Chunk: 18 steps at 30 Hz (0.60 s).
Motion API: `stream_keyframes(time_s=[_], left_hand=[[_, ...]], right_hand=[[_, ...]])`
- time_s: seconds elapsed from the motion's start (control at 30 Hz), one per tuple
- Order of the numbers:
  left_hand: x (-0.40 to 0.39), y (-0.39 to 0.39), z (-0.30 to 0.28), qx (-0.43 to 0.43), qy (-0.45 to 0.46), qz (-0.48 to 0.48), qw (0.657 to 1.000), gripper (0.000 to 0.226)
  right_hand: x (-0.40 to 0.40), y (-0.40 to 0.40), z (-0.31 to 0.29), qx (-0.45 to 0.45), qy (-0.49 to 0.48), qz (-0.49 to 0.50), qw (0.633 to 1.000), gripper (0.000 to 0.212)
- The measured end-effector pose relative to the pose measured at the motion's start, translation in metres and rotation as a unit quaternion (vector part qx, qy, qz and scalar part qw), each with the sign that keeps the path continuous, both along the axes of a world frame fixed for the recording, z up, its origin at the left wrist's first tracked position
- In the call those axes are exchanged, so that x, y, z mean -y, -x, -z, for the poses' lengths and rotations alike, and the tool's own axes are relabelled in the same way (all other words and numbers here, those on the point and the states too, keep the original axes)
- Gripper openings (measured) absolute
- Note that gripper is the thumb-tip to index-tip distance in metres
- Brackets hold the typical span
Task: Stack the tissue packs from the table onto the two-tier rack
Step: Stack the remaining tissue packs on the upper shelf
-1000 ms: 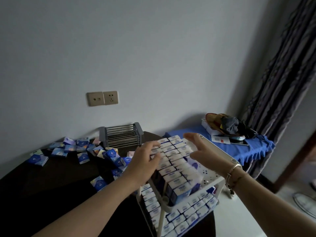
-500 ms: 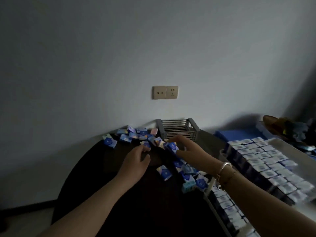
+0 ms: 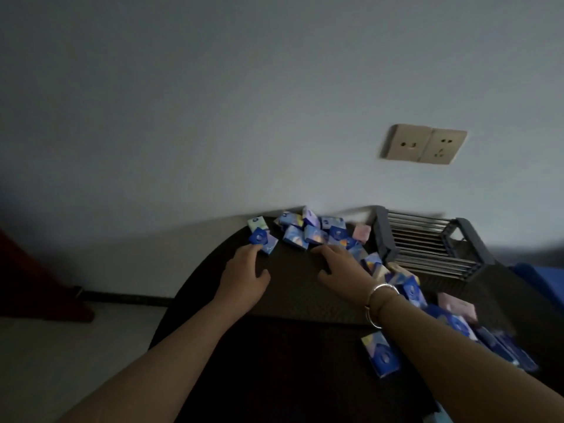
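I am at the gathering step: both my hands are out over the dark table [image 3: 293, 300], reaching for the loose tissue packs [image 3: 308, 230] heaped along its far edge, just above the middle of the frame. My left hand [image 3: 244, 276] has its fingertips on a dark blue pack [image 3: 259, 238] at the left end of the heap, the grip loose, not yet closed round it. My right hand [image 3: 338, 267] lies flat with fingers spread just below the heap, holding nothing. More packs trail down the right side of the frame. The two-tier rack is out of view. Next, I judge, each hand must close on a pack and lift without scattering the neighbours.
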<state>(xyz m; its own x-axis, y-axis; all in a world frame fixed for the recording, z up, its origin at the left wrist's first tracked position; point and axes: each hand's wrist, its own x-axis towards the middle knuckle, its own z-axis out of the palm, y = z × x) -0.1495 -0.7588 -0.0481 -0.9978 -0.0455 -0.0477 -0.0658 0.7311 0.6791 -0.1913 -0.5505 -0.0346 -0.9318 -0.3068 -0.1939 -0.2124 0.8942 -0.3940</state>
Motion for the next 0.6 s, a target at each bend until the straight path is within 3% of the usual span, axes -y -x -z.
stream_keyframes(time_s=[0.17, 0.3, 0.47, 0.6], left_hand=[[0.017, 0.077, 0.042, 0.047, 0.092, 0.007, 0.995, 0.062], [0.014, 0.128, 0.065, 0.072, 0.158, 0.038, 0.984, 0.070], [0.009, 0.164, 0.096, 0.139, 0.268, 0.104, 0.948, 0.088], [0.000, 0.166, 0.110, 0.119, 0.389, 0.118, 0.906, 0.078]], right_hand=[[0.016, 0.084, 0.060, -0.019, -0.172, -0.060, 0.983, 0.065], [0.022, 0.132, 0.090, -0.060, -0.201, -0.053, 0.976, 0.069], [0.024, 0.163, 0.121, -0.104, -0.215, -0.037, 0.970, 0.081], [0.026, 0.171, 0.133, -0.131, -0.237, -0.046, 0.961, 0.078]])
